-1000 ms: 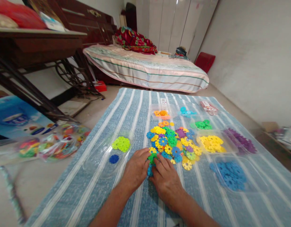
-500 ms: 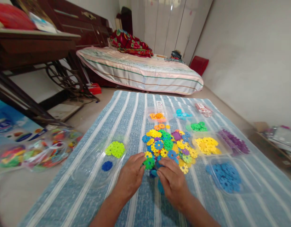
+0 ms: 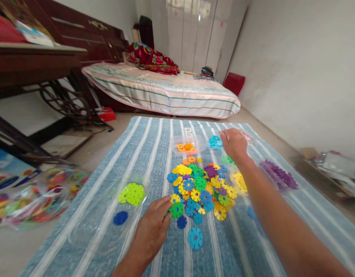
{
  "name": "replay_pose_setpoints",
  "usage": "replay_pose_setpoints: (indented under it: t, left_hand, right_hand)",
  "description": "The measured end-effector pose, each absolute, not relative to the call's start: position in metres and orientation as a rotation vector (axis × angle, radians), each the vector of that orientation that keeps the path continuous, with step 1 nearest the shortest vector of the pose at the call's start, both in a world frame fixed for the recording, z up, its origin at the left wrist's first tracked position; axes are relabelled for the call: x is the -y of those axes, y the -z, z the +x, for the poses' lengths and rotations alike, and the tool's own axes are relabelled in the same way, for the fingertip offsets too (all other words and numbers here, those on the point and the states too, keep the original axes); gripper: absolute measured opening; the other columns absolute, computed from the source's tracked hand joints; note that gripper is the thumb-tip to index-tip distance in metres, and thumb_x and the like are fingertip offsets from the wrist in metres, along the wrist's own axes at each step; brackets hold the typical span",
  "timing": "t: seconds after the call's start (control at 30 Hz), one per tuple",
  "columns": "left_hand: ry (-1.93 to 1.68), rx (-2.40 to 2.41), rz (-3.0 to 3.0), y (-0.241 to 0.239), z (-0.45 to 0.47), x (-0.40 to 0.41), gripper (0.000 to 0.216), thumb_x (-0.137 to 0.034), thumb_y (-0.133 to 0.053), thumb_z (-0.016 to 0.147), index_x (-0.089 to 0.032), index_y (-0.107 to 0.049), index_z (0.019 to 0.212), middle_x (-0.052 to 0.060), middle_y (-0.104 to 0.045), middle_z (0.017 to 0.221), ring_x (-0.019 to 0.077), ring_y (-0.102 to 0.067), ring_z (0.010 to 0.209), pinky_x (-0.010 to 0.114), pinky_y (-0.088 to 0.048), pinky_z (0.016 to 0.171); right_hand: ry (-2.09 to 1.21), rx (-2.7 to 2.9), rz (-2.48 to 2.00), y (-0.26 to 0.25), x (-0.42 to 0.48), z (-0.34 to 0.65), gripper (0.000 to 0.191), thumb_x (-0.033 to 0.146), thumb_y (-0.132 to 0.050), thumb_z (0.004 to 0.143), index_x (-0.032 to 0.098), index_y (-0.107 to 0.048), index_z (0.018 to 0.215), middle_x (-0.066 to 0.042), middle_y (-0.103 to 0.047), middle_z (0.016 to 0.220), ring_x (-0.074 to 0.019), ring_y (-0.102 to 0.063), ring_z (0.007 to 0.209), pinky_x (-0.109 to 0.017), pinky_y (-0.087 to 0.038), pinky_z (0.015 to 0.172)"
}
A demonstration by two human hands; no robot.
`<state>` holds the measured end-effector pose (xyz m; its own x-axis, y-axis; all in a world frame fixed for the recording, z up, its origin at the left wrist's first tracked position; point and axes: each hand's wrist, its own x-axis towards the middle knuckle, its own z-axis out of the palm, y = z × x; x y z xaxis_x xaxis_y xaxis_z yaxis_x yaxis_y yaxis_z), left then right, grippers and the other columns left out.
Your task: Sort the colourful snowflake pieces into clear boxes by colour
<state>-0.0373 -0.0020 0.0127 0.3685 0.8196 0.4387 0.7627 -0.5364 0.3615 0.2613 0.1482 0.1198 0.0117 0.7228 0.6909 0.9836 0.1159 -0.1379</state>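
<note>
A heap of mixed coloured plastic flakes (image 3: 200,184) lies on a blue striped mat (image 3: 154,134). My left hand (image 3: 151,231) rests flat on the mat, fingers stretched out and touching a green flake (image 3: 176,209) at the heap's near edge. A cyan flake (image 3: 195,237) and a dark blue flake (image 3: 181,222) lie loose beside it. My right hand (image 3: 233,144) reaches far forward, fingers pinched, next to the clear tray of cyan flakes (image 3: 214,141). What the fingers hold, if anything, I cannot make out.
Clear trays ring the heap: lime flakes (image 3: 131,193) with one dark blue flake (image 3: 120,217) at left, orange (image 3: 185,146) at the back, green (image 3: 228,159), yellow (image 3: 241,181) and purple (image 3: 278,175) at right. A bag of toys (image 3: 36,196), an iron-legged table (image 3: 59,104) and a bed (image 3: 160,90) stand around.
My right hand has left the heap's near edge and stretched forward to the cyan tray. The left hand stays by the green flake. The camera has turned a little to the right.
</note>
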Motion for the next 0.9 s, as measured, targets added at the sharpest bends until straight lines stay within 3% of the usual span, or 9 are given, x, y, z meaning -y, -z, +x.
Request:
replay_pose_setpoints:
  t: [0.3, 0.43, 0.63, 0.9]
  left_hand:
    - [-0.851, -1.466, 2.473, -0.003, -0.040, -0.010, 0.035, -0.045, -0.045, 0.085, -0.022, -0.063, 0.104, 0.007, -0.067, 0.112, 0.0228, -0.062, 0.105, 0.039, -0.050, 0.094]
    - [-0.773, -1.472, 2.472, -0.001, -0.037, -0.020, 0.044, -0.055, -0.046, 0.080, -0.022, -0.060, 0.104, 0.009, -0.065, 0.114, 0.0257, -0.060, 0.108, 0.041, -0.045, 0.098]
    - [-0.613, -1.471, 2.544, -0.003, -0.032, -0.030, 0.045, -0.051, -0.044, 0.077, -0.019, -0.058, 0.105, 0.011, -0.064, 0.117, 0.0269, -0.057, 0.111, 0.044, -0.040, 0.102]
    - [-0.497, -1.514, 2.624, -0.011, -0.026, -0.033, 0.045, -0.047, -0.039, 0.080, -0.015, -0.056, 0.105, 0.013, -0.063, 0.117, 0.0269, -0.057, 0.111, 0.042, -0.041, 0.100]
  right_hand:
    - [0.089, 1.989, -1.322, -0.051, 0.006, 0.180, 0.027, 0.022, -0.043, 0.092, 0.019, -0.060, 0.071, -0.006, -0.063, 0.080, -0.0168, -0.057, 0.083, -0.031, -0.046, 0.080]
    - [0.058, 2.062, -1.435, -0.030, 0.051, 0.166, 0.022, 0.037, -0.055, 0.086, 0.017, -0.062, 0.079, -0.010, -0.061, 0.099, -0.0239, -0.052, 0.104, -0.038, -0.045, 0.089]
    - [0.024, 2.199, -1.520, -0.022, 0.065, 0.172, 0.051, 0.060, -0.053, 0.081, 0.012, -0.062, 0.096, -0.016, -0.054, 0.115, -0.0316, -0.037, 0.123, -0.047, -0.039, 0.096]
    - [0.140, 2.205, -1.483, -0.020, 0.064, 0.170, 0.050, 0.057, -0.044, 0.088, 0.012, -0.064, 0.092, -0.014, -0.055, 0.109, -0.0310, -0.040, 0.118, -0.043, -0.042, 0.090]
